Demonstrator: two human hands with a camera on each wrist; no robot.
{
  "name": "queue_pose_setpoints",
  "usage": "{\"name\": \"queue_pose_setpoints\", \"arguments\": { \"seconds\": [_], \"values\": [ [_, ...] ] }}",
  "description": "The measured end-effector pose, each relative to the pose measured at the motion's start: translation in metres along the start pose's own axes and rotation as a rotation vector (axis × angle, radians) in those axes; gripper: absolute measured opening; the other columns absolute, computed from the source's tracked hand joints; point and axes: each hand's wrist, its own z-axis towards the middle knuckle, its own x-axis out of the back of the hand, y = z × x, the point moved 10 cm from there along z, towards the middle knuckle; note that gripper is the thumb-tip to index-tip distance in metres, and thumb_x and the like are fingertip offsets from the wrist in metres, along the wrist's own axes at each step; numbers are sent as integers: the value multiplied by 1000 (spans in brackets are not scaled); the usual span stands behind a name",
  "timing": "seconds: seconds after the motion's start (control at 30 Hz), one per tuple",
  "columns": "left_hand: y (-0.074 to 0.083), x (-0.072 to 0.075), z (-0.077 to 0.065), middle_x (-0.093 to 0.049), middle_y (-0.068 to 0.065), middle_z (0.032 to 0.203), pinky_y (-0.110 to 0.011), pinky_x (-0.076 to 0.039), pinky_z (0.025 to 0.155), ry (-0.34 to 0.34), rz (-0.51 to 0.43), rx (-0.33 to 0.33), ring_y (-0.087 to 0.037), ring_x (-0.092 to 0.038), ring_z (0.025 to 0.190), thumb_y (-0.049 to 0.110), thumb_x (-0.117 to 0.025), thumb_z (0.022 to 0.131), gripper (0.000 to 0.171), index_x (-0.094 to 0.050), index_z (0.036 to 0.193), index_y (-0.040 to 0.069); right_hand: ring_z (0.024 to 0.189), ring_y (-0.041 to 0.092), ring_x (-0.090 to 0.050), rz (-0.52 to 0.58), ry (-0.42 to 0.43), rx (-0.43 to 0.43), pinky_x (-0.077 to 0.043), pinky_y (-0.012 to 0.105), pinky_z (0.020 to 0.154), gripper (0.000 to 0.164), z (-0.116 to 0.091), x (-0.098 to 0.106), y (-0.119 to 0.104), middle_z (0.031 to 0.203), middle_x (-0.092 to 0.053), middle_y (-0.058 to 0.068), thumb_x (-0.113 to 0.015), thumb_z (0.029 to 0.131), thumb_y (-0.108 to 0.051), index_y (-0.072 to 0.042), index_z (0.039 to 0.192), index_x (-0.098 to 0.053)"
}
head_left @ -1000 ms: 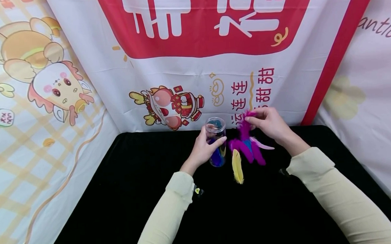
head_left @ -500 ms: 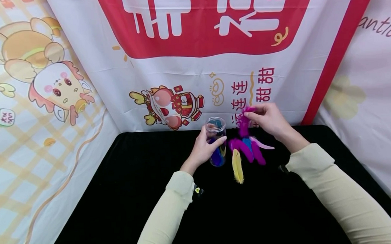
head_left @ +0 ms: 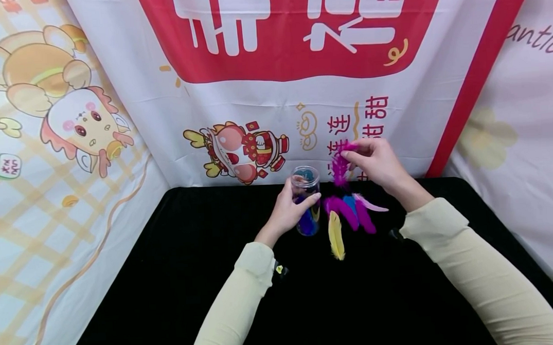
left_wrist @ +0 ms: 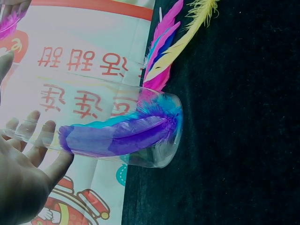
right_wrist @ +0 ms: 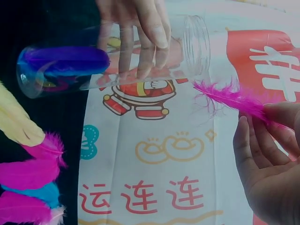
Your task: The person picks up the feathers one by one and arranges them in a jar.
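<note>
My left hand (head_left: 285,212) grips a clear jar (head_left: 306,179) that stands upright on the black table, its mouth uncovered. Inside the jar, blue and purple feathers (left_wrist: 117,137) lie toward the bottom. Between thumb and fingers my right hand (head_left: 378,165) pinches a magenta feather (right_wrist: 229,98), raised to the right of the jar's mouth and apart from it. On the table just right of the jar lies a small pile: a yellow feather (head_left: 336,236), magenta feathers (head_left: 365,217), a blue feather (head_left: 350,204) and a pale pink feather (head_left: 372,205).
The black-covered table (head_left: 338,303) reaches back to a white and red printed cloth (head_left: 255,101). Printed cloths also hang on the left (head_left: 74,217) and right sides.
My right hand has lifted the magenta feather up and slightly left, off the pile. The left hand and the jar have stayed in place.
</note>
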Motion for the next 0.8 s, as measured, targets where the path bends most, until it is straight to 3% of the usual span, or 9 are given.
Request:
{"name": "queue_pose_setpoints", "arguments": {
  "seconds": [0.3, 0.5, 0.67, 0.8],
  "values": [
    [-1, -1, 0, -63, -11, 129, -55, -43, 111, -11, -10, 19, -25, -61, 122, 38, -75, 94, 65, -41, 142, 10, 77, 23, -70, 30, 49, 39, -58, 26, 68, 27, 3, 1, -12, 89, -75, 6, -73, 98, -24, 1, 109, -75],
    [-1, -1, -1, -61, -21, 133, -58, -40, 112, -19, -27, 9, -35, -58, 128, 36, -75, 94, 67, -40, 143, 7, 78, 22, -70, 63, 56, 80, -57, 24, 68, 28, 4, -1, -23, 89, -75, 5, -73, 97, -21, 4, 110, -75],
    [0, -1, -1, -64, -15, 130, -57, -42, 111, -7, -21, 11, -31, -60, 126, 36, -77, 93, 62, -42, 140, 12, 79, 15, -68, 77, 89, 86, -56, 22, 69, 28, 6, -4, -27, 90, -75, 1, -75, 96, -20, 3, 111, -75],
    [1, -1, -1, -62, -20, 132, -57, -41, 111, -13, -23, 11, -34, -58, 127, 34, -76, 94, 64, -41, 142, 8, 81, 16, -70, 100, 104, 93, -56, 22, 70, 27, 7, -6, -29, 90, -76, 1, -75, 95, -19, 3, 110, -75]
  ]
}}
